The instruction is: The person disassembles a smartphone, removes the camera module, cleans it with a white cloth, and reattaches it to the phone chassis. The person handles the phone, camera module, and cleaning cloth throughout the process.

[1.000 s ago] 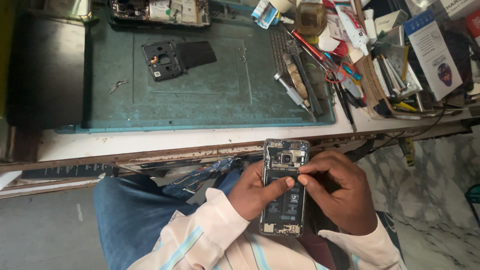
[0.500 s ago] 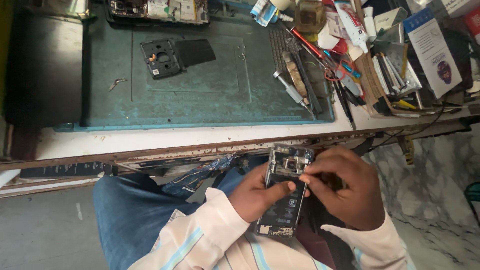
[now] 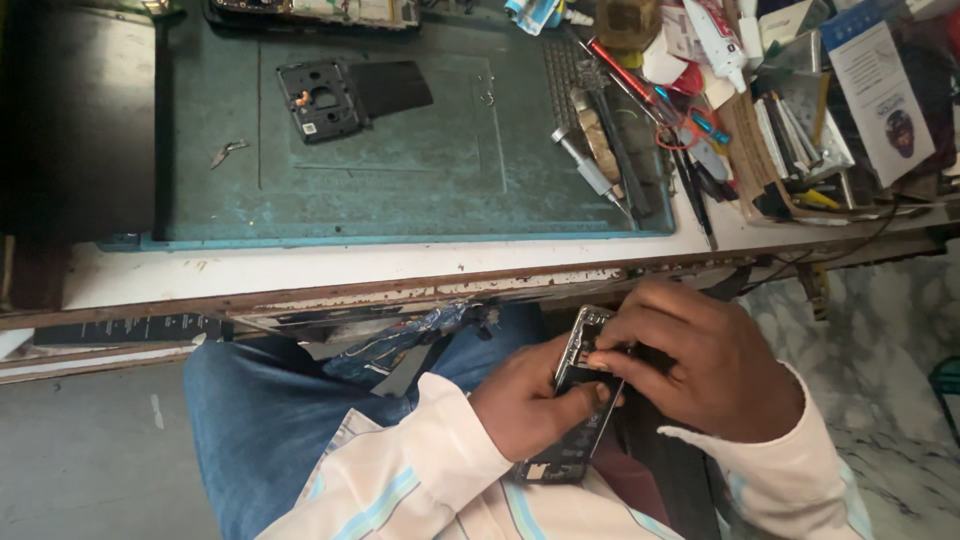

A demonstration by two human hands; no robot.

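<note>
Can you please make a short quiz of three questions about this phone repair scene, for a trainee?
1. True or false: the opened phone lies on the green mat.
2. Which hand grips the phone from below?
3. What is the black part on the mat? A) a cup B) a phone cover piece C) a book

Key:
1. False; both hands hold it over the lap.
2. The left hand; the right hand works on top.
3. B
</note>
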